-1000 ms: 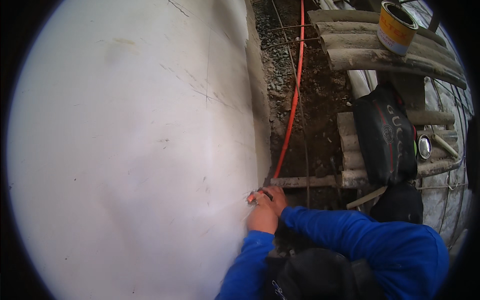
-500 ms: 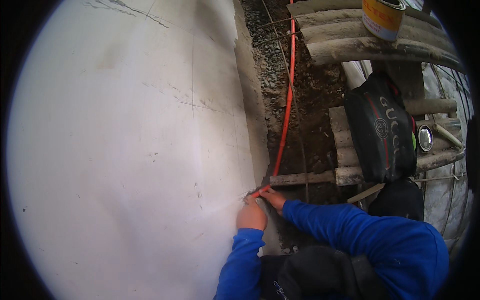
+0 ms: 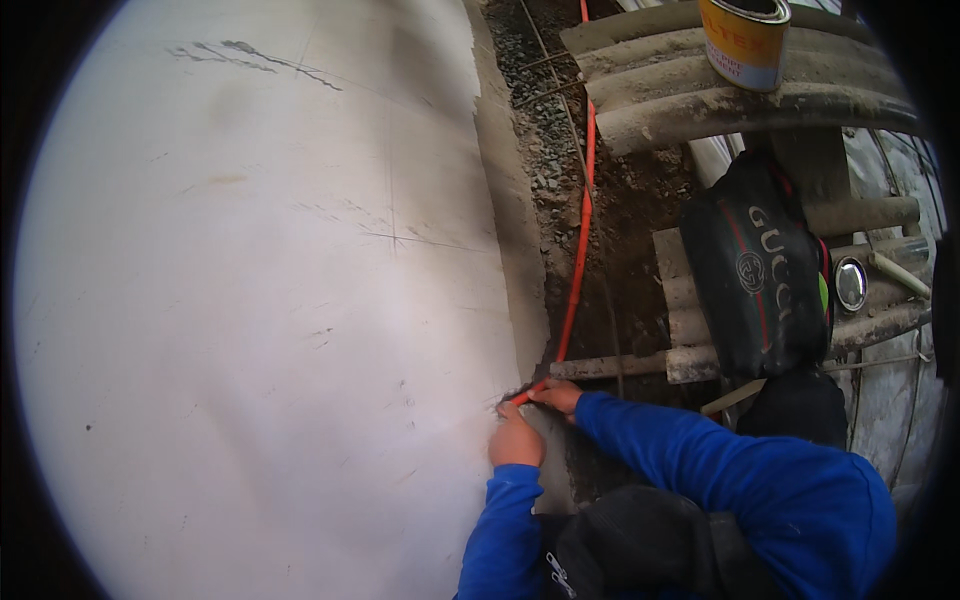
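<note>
"Which things carry lettering?"

"Two. The black bag has large pale capitals running down its length, and a round emblem just beside them."

"And the second?"

"The metal can at the upper right. Big orange letters cross its yellow band (the curve of the side cuts off the start of the word), and smaller reddish print in capitals sits on the white part below."

Left hand near right hand, right forearm aslant, right-hand fingers bent.
</note>
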Demonstrator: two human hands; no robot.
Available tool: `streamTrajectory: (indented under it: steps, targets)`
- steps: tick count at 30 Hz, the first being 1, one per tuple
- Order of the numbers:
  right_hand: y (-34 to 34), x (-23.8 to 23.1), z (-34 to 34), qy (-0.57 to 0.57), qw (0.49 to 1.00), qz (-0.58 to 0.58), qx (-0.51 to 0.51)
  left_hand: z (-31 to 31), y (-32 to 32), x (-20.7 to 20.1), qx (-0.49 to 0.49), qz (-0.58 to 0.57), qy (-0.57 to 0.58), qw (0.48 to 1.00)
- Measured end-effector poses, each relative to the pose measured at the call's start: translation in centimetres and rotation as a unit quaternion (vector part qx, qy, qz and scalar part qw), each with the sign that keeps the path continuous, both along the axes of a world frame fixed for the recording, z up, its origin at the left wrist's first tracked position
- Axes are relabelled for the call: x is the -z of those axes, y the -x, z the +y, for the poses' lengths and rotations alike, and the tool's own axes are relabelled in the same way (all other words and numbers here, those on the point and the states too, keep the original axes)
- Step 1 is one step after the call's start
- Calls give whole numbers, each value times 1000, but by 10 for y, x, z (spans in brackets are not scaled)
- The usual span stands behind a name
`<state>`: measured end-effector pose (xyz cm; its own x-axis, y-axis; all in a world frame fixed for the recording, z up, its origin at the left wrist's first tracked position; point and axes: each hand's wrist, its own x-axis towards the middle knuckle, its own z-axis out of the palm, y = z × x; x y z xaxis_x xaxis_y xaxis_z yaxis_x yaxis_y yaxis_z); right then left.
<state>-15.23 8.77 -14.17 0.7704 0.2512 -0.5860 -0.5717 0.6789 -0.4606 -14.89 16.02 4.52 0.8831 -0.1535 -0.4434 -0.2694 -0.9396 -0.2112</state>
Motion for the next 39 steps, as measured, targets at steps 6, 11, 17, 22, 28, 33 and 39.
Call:
streamTrajectory:
  steps: [6, 11, 17, 22, 28, 33, 39]
  targets:
    - [17, 3, 24, 29, 998, 37, 45, 3, 3, -5, -15, -39, 48, 998]
    - [2, 32, 54, 67, 997, -15, 31, 1, 8, 0, -45, -58, 76, 994]
    - [0, 49, 45, 62, 998, -15, -6, 6, 18, 4, -71, -65, 146, 985]
    - [5, 39, 37, -30, 998, -46, 30, 4, 27, 0, -104, -86, 235, 963]
    - [1, 41, 46, -87, 991, -35, 97, 3, 22, -5, -59, -112, 261, 957]
    - [-5, 46, 45, -75, 991, -59, 96, -3, 18, -5, -116, -63, 253, 958]
    - [-1, 15, 23, -21, 996, -76, 44, -1, 17, 0, -118, -61, 293, 947]
